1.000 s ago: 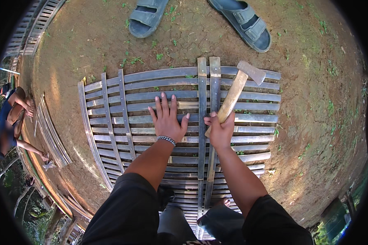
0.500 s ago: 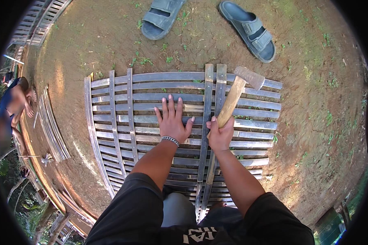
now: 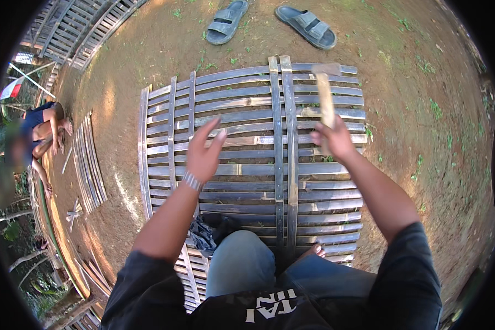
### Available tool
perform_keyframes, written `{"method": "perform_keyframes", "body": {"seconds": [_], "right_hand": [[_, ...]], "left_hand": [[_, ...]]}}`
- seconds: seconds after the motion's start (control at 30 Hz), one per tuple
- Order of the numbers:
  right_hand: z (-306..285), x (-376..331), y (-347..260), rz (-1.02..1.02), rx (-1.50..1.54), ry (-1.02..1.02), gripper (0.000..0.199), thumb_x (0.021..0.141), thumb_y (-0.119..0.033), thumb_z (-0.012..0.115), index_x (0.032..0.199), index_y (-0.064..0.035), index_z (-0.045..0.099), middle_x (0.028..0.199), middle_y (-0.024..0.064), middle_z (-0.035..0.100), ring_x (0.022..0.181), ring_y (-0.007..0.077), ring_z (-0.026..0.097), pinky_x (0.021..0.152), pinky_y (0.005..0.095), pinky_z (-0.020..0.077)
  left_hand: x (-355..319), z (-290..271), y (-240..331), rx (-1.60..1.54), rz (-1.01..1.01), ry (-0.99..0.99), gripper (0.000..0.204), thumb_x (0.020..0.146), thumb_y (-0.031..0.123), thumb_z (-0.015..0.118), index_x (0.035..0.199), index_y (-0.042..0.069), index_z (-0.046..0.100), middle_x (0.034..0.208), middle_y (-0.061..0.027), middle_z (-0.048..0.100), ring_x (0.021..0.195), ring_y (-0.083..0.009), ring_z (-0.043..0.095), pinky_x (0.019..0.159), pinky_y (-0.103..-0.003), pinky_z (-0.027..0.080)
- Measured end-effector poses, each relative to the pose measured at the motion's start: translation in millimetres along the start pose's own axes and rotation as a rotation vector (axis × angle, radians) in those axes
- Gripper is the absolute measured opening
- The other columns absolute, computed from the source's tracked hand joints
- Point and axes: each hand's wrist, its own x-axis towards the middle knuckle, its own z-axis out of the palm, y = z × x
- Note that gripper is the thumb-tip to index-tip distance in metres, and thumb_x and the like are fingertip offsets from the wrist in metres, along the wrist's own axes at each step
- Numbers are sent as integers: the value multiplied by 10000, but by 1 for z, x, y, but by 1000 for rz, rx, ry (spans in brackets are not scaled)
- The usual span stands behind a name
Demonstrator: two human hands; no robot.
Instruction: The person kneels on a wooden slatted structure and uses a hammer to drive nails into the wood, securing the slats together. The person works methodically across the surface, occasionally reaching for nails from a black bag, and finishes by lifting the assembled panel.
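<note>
A slatted bamboo panel [image 3: 279,159] lies on the ground before me, its long slats crossed by several nailed strips. My right hand [image 3: 338,142] is wrapped round the wooden handle of a hatchet [image 3: 325,99], above the panel's right part. The rusty metal head is at the far end of the handle, blurred by motion. My left hand [image 3: 203,157] is raised over the panel's left half with fingers apart, holding nothing. A dark crumpled plastic bag [image 3: 203,234] lies beside my left knee [image 3: 241,261].
Two grey sandals [image 3: 225,23] stand on the dirt [image 3: 412,181] beyond the panel. On the left, another person [image 3: 41,132] crouches near a narrow slatted piece [image 3: 89,159]. More slatted panels [image 3: 82,27] are at the upper left.
My left hand has lifted off the slats and drawn back to the left. My right hand has moved right and farther away with the hatchet. The view has shifted, showing my knees and the bag.
</note>
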Motion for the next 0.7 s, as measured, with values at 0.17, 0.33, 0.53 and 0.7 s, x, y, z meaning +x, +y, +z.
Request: {"method": "perform_keyframes", "body": {"seconds": [0.17, 0.33, 0.53, 0.7], "right_hand": [[-104, -203, 16, 61, -252, 120, 369, 998, -27, 608, 1321, -1, 431, 942, 78, 596, 780, 167, 664, 667, 307, 602], [-96, -295, 57, 173, -197, 294, 312, 974, -59, 624, 1246, -15, 478, 989, 106, 627, 784, 180, 667, 699, 319, 609], [-60, -347, 74, 169, -66, 401, 284, 944, -44, 646, 1188, -25, 502, 996, 94, 630, 769, 172, 662, 669, 320, 611], [-44, -352, 75, 133, -90, 339, 294, 937, -30, 648, 1193, -32, 504, 981, 84, 618, 759, 165, 657, 649, 318, 605]], "left_hand": [[-255, -94, 16, 156, -15, 241, 97, 939, 78, 644, 963, -12, 617, 930, -136, 622, 865, -261, 609, 805, -364, 487], [-358, -91, -35, 571, -243, 204, 960, 763, 354, 868, 1477, -48, 367, 1466, -243, 434, 1374, -406, 425, 1109, -509, 381], [-320, -57, -47, 475, -432, 25, 648, 839, 231, 741, 1398, -6, 516, 1218, -264, 642, 1158, -451, 603, 1008, -478, 486], [-344, -94, -33, 229, -127, 139, 394, 807, -8, 545, 1187, 1, 649, 1082, -236, 692, 1022, -442, 661, 906, -469, 535]]}}
